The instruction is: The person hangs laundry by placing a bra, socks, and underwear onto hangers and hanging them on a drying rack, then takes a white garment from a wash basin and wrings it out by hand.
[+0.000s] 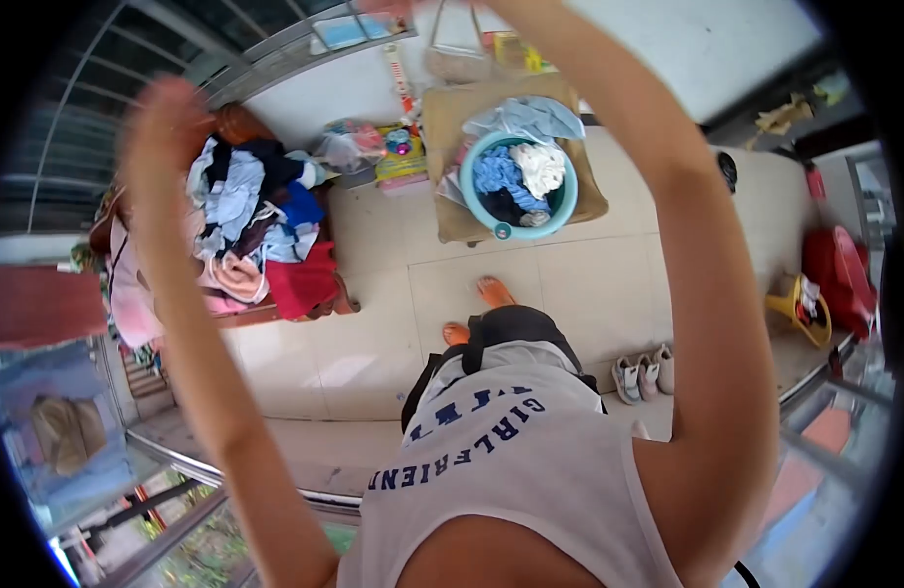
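Both my arms are raised high. My left hand (168,106) is smeared by motion at the upper left, in front of the window bars, and its fingers cannot be made out. Most of my right hand (388,5) lies beyond the top edge; only a blurred sliver of skin shows. Below and ahead, a turquoise basin (566,204) holds blue, white and dark clothes. A pale blue garment (530,118) lies behind its rim. The basin rests on a tan-covered stand (452,220).
At left, a heap of clothes (238,196) covers a reddish wooden seat. Plastic bags (352,147) lie against the wall, where a handbag (457,64) hangs. Shoes (643,377) stand on the floor to the right, with a yellow basket (800,312) beyond. Window bars (109,93) are upper left.
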### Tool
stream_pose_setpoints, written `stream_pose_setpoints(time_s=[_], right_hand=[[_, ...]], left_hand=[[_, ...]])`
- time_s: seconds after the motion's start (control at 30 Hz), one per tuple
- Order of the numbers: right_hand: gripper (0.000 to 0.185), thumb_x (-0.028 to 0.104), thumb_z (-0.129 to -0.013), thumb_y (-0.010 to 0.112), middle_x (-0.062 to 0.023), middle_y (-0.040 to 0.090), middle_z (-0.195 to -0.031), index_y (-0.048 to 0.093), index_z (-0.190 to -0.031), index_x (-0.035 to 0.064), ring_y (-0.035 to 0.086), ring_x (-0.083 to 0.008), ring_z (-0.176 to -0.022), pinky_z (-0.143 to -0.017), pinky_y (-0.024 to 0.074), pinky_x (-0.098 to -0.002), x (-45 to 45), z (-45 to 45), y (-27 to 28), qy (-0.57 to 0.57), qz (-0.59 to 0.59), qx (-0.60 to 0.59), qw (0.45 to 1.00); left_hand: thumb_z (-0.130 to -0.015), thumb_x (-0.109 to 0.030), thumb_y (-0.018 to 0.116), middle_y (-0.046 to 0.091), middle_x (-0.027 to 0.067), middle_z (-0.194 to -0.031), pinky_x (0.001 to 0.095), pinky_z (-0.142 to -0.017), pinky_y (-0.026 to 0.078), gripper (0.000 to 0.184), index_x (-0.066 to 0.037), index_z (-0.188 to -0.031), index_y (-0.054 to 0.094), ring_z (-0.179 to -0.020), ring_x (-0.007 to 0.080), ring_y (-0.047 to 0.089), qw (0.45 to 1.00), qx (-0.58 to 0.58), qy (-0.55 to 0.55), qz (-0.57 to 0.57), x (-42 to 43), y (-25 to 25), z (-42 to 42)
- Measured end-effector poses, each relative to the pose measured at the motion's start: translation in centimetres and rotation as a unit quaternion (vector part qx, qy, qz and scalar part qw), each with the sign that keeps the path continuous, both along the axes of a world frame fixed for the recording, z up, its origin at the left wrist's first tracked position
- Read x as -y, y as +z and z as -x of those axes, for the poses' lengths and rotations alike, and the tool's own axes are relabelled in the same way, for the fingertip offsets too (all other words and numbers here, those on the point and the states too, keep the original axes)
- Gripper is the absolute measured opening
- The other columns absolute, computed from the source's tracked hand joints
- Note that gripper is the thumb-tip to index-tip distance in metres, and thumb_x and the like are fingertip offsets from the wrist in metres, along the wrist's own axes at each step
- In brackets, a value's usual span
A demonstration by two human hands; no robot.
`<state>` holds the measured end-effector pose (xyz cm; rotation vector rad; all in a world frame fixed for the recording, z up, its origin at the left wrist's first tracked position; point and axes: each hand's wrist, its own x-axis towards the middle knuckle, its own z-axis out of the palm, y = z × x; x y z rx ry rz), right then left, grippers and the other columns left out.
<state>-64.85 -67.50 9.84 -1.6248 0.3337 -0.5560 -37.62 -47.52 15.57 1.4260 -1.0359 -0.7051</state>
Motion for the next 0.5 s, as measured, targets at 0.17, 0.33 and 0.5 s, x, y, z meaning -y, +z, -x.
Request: stream_pose_setpoints(time_s=[0.17,0.33,0.5], right_hand=[[0.021,0.024,-0.075,0.054,-0.0090,0.060,-0.070,0.063,-0.080,0.0063,0.058,-0.0241,-0.067,-0.054,0.0467,-0.0359,-2.7,13.4,-22.8,-0.012,0.194,-0.454,0.870],[0.014,0.019,-0.068,0.059,-0.0107,0.061,-0.070,0.061,-0.069,0.0058,0.059,-0.0316,-0.068,-0.060,0.0466,-0.0424,-11.0,21.7,-43.6,-0.036,0.252,-0.550,0.795],[0.023,0.019,-0.068,0.057,-0.0134,0.061,-0.090,0.066,-0.088,0.0137,0.053,-0.0286,-0.097,-0.080,0.0458,-0.0390,-15.4,20.0,-51.7,-0.054,0.122,-0.549,0.825]], left_hand=[[-0.084,-0.028,0.056,0.060,-0.0010,-0.096,0.0226,-0.072,0.042,0.024,-0.011,-0.101,0.057,-0.082,0.0084,0.057,0.936,-0.186,-0.164,-0.250,-4.0,-25.9,11.0],[-0.087,-0.027,0.051,0.059,0.0040,-0.102,0.0286,-0.081,0.043,0.028,-0.008,-0.108,0.054,-0.094,0.0164,0.058,0.853,-0.278,-0.166,-0.410,-9.0,-34.3,20.3],[-0.088,-0.027,0.050,0.058,0.0055,-0.104,0.0283,-0.081,0.042,0.029,-0.007,-0.108,0.053,-0.094,0.0167,0.057,0.827,-0.305,-0.093,-0.463,-8.8,-39.8,25.2]])
